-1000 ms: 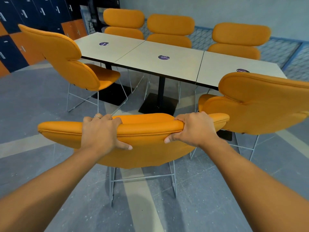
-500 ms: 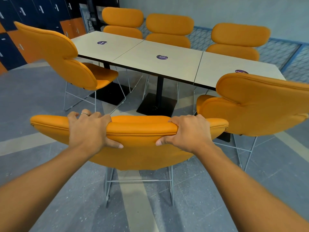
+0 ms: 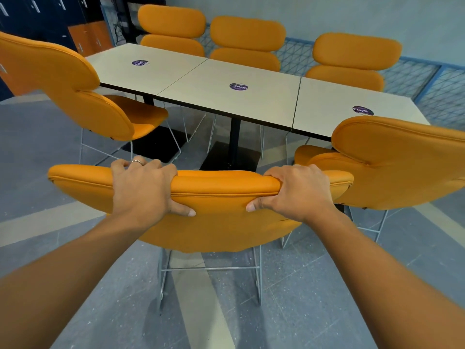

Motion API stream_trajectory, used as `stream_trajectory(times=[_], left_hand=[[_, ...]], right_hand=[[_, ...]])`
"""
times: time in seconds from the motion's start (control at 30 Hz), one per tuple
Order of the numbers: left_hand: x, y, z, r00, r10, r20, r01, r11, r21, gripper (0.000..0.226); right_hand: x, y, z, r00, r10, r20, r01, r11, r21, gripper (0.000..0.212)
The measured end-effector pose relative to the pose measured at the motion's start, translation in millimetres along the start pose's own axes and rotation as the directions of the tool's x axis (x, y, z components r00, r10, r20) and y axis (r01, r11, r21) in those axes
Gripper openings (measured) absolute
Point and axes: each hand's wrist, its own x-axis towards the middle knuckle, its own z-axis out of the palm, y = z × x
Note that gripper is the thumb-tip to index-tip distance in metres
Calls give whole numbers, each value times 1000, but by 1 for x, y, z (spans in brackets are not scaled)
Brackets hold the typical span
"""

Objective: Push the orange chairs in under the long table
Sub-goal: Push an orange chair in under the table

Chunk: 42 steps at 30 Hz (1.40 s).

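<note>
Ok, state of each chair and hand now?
Middle near orange padded chair: held, short of long white table.
Left hand: grip on its backrest.
Right hand: same grip.
Left near orange chair: pulled out, angled.
Right near orange chair: pulled out.
Far orange chairs: pushed in.

Purple sticker [image 3: 362, 111], right end of long table [image 3: 254, 107]: "ClayG". Middle sticker [image 3: 238, 86], left sticker [image 3: 139, 62]: illegible.

This looks like a staff break room or canteen. Matching orange chairs [image 3: 247, 34] line both sides of a long desk [image 3: 201, 81] made of three joined tops. Navy and orange lockers [image 3: 50, 13] stand behind.
</note>
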Motion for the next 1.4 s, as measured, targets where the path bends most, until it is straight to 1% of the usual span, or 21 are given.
stream_trajectory(times=[0.1,0.17,0.23,0.33,0.4,0.47,0.53,0.63,0.77,0.93,1.13,1.4], left_hand=[[18,-9,3,1000,15,-16,-15,1000,8,90],[35,-20,8,999,38,-24,-38,999,-6,91],[50,-29,12,997,64,-32,-64,998,-10,90],[74,-39,16,997,71,-21,-71,997,-41,84],[93,-47,21,997,72,4,-71,996,-57,83],[107,-52,25,996,84,15,-83,995,-62,83],[118,-57,29,995,93,22,-91,994,-66,83],[132,-65,35,994,104,31,-101,991,-84,83],[145,-68,39,990,140,-7,-139,981,-138,84],[148,-58,44,980,190,-63,-200,949,-245,82],[153,-76,58,992,46,-120,-83,944,-321,80],[184,-70,72,982,34,-184,-90,947,-309,75]], right_hand=[[15,-3,-3,1000,14,-8,-14,1000,-9,83],[32,-10,-3,999,43,16,-43,999,0,77],[46,-18,0,997,68,20,-68,998,-10,76],[63,-31,7,992,127,-21,-128,992,-18,74],[76,-45,12,986,166,-26,-167,985,-53,77],[88,-65,19,981,192,-17,-193,975,-114,86],[98,-85,30,978,198,-65,-205,969,-137,87],[112,-100,45,955,229,-189,-244,968,-62,80],[128,-91,51,944,245,-221,-262,964,-49,75],[142,-63,49,953,260,-157,-271,961,-54,79],[160,-38,48,956,257,-140,-268,961,-63,80],[185,-19,54,957,219,-191,-235,970,-63,80]])
